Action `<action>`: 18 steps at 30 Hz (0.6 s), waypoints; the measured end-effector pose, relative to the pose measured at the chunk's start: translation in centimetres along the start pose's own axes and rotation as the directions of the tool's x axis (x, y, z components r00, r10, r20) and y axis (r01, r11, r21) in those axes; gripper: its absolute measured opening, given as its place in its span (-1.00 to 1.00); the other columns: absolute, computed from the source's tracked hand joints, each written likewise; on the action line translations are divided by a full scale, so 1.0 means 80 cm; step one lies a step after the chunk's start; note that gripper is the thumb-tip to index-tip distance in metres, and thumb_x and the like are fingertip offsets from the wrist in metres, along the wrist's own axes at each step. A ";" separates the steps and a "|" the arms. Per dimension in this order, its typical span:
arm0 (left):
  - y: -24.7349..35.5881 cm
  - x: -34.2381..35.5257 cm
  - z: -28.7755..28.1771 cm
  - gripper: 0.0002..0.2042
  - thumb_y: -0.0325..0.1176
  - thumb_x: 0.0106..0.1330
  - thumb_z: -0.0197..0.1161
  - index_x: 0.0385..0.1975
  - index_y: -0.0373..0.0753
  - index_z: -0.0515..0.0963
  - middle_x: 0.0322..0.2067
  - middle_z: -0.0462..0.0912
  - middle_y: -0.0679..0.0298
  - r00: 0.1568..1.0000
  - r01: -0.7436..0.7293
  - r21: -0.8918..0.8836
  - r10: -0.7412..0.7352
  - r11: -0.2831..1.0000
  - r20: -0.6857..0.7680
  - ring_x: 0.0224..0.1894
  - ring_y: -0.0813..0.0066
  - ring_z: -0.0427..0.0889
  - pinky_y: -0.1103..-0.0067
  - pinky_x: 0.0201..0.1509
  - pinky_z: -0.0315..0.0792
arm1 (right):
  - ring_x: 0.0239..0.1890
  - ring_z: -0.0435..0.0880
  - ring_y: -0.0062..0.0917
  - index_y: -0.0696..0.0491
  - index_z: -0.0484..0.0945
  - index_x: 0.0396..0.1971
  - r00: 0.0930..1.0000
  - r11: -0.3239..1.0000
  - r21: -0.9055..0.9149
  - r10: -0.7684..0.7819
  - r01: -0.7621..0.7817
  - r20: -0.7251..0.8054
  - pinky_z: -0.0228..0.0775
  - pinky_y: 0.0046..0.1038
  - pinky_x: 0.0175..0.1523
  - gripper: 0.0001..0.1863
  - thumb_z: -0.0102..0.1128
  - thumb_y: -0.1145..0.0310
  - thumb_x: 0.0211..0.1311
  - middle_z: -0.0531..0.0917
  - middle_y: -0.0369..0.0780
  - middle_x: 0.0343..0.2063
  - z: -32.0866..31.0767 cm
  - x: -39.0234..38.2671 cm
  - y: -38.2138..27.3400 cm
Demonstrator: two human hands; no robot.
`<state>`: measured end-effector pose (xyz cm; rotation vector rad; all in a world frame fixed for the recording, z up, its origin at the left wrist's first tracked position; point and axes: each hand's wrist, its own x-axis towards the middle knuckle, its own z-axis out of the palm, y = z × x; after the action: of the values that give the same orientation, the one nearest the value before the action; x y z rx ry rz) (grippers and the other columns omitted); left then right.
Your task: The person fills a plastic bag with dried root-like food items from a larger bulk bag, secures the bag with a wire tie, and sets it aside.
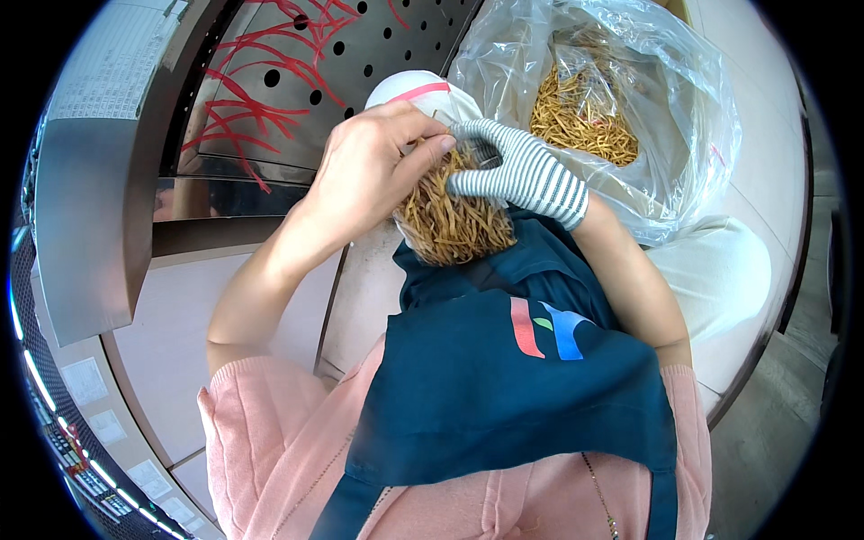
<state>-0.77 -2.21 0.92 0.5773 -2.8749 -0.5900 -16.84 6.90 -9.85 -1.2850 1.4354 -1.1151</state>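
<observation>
Left hand [369,162] and gloved right hand [531,175] have fingers closed on a bag [459,220]; red strips [261,109] lie on holed metal [373,49], near pale tiles [765,90].

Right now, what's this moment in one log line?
bare left hand: top of small clear plastic bag of brown strips; grey-striped gloved right hand: its upper right; large clear plastic bag: farther right

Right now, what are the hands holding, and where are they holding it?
A clear bag of brown strips. The left hand pinches its top; the gloved right hand holds its upper side.
</observation>
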 end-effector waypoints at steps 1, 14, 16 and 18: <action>0.000 0.003 0.002 -0.82 -0.42 0.19 0.25 -0.27 -0.37 0.57 -0.43 0.59 0.21 0.999 -0.022 0.027 0.023 0.999 -0.034 -0.43 0.52 0.56 0.61 -0.33 0.41 | -0.12 0.61 -0.39 0.21 0.46 -0.01 1.000 1.000 0.030 0.003 -0.002 -0.029 0.45 -0.43 0.01 -0.26 0.45 0.05 -0.17 0.63 -0.08 -0.20 0.000 0.000 -0.001; -0.039 0.023 0.017 -0.87 -0.43 0.24 0.23 -0.34 -0.38 0.55 -0.53 0.58 0.39 0.943 0.325 -0.421 -0.325 0.847 0.073 -0.49 0.82 0.47 0.79 -0.44 0.36 | -0.52 0.57 -0.50 0.13 0.55 -0.39 0.917 0.987 -0.081 -0.158 0.138 -0.367 0.45 -0.47 -0.35 -0.78 0.25 0.32 0.00 0.59 -0.16 -0.56 0.013 0.000 -0.001; -0.031 0.023 0.016 -0.88 -0.44 0.24 0.22 -0.34 -0.37 0.55 -0.55 0.57 0.40 0.936 0.349 -0.443 -0.330 0.826 0.122 -0.51 0.82 0.46 0.79 -0.46 0.35 | -0.55 0.55 -0.51 0.14 0.54 -0.40 0.901 0.989 -0.048 -0.146 0.138 -0.408 0.44 -0.46 -0.37 -0.81 0.20 0.34 0.04 0.58 -0.15 -0.58 0.016 -0.001 0.002; -0.029 0.022 0.017 -0.89 -0.46 0.23 0.22 -0.35 -0.38 0.55 -0.56 0.57 0.42 0.944 0.330 -0.476 -0.292 0.815 0.155 -0.53 0.81 0.46 0.79 -0.47 0.35 | -0.56 0.53 -0.52 0.15 0.51 -0.42 0.890 0.984 -0.018 -0.169 0.178 -0.424 0.42 -0.46 -0.38 -0.85 0.16 0.37 0.07 0.57 -0.15 -0.59 0.017 -0.003 0.004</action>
<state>-1.89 -4.41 -1.11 0.9516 -2.5337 -1.3753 -15.59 7.07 -10.43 -1.2202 1.6370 -1.6041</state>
